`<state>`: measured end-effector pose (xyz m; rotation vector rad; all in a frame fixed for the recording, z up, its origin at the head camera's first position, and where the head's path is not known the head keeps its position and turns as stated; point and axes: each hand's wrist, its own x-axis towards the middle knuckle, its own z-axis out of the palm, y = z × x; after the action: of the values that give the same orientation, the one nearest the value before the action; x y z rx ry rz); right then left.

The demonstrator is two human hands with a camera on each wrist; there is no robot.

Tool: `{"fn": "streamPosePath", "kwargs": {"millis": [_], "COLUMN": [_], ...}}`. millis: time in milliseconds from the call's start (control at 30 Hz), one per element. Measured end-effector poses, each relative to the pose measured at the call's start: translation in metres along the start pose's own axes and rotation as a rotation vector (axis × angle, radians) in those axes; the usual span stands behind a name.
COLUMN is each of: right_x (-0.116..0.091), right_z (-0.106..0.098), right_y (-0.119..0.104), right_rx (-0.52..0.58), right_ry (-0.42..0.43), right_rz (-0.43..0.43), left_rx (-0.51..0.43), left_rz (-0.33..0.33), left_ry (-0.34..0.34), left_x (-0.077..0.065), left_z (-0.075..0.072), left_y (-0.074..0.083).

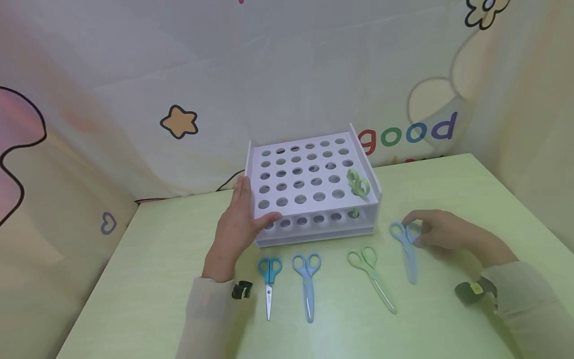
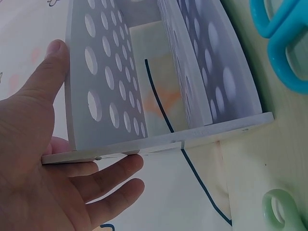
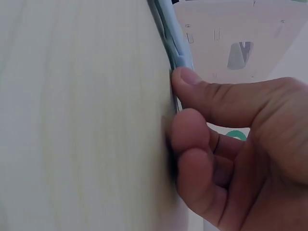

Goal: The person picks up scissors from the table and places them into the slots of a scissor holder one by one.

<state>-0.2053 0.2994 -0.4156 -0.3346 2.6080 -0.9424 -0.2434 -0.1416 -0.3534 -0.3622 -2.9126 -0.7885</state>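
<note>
My left hand (image 1: 235, 227) holds the white rack (image 1: 316, 239) with round holes at its left front corner. In the left wrist view its thumb (image 2: 50, 65) lies along the board's edge, with fingers beyond the side panel. Green-handled scissors (image 1: 358, 183) stand in a hole at the rack's right front. With my right hand (image 1: 441, 229) I pinch the right finger loop of light blue scissors (image 1: 408, 249), whose covered blade points toward me. The right wrist view shows thumb and forefinger low beside the table surface; the loop is partly hidden.
On the table (image 1: 148, 279), in front of the rack, lie teal scissors (image 1: 269, 276) with a bare metal blade, another light blue pair (image 1: 307, 279) and a green pair (image 1: 369, 271). A printed cloth backdrop (image 1: 278, 75) hangs behind the table.
</note>
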Motion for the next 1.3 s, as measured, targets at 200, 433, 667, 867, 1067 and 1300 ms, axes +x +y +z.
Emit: {"fn": "streamPosePath", "kwargs": {"millis": [200,433,667,867,1067,1300], "right_x": [0.003,-0.003,-0.007,-0.007,-0.009,-0.014], "right_z": [-0.005,-0.012,-0.018,-0.024,-0.026,-0.027], "right_y": [0.007,0.009,0.008,0.010,0.009,0.004], "right_rx": [-0.013,0.015,0.059,0.084,0.276,0.435], "right_ry": [-0.009,-0.025,-0.021,0.045,0.111,0.176], "right_rz": [0.002,0.004,-0.008,-0.040,-0.067,-0.107], "left_rx": [-0.005,-0.005,0.009,0.007,0.009,0.011], "left_rz": [0.005,0.024,0.052,0.044,0.029,0.031], "left_ry": [0.004,0.007,0.029,0.028,0.017,0.014], "left_x": [0.000,0.001,0.002,0.001,0.000,0.001], "left_z": [0.001,0.001,0.000,-0.001,-0.001,-0.001], "left_y": [-0.003,-0.002,0.000,0.001,0.000,-0.001]}}
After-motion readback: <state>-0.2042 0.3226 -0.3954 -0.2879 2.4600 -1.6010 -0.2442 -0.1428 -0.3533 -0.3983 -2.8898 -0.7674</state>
